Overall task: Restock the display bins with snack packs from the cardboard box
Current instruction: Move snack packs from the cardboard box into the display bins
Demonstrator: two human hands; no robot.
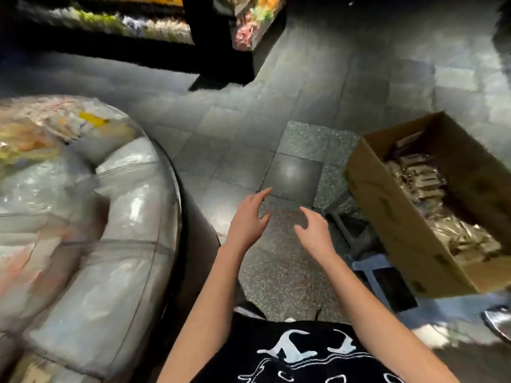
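**A:** Fig. 1. We see the left grip [249, 219] and the right grip [315, 230] out over the floor [304, 92], fingers spread and loosely curved, holding nothing. Where are the packs?

**B:** The packs [425, 183] lie in the open box [387, 217], to our right and apart from both grips. The bins [130, 183], of clear curved plastic, stand to our left. Their contents are too blurred to name.

**A:** What could go wrong from here?

**B:** We judge three risks. First, the box seems to rest tilted on what looks like a low stool [367, 268], so a hard pull on its near wall could tip it and spill the packs. Second, the packs look glossy, so a large handful may slip while we carry it across to the bins. Third, the view is smeared, and a hasty reach could knock the box rim or miss a bin.

**A:** And the room?

**B:** A dim shop aisle. The floor is grey tile with a speckled patch underfoot, and one dark tile reflects a lamp. Dark shelves [124, 26] of coloured goods stand at the far side. A shoe [497, 319] shows at the lower right edge.
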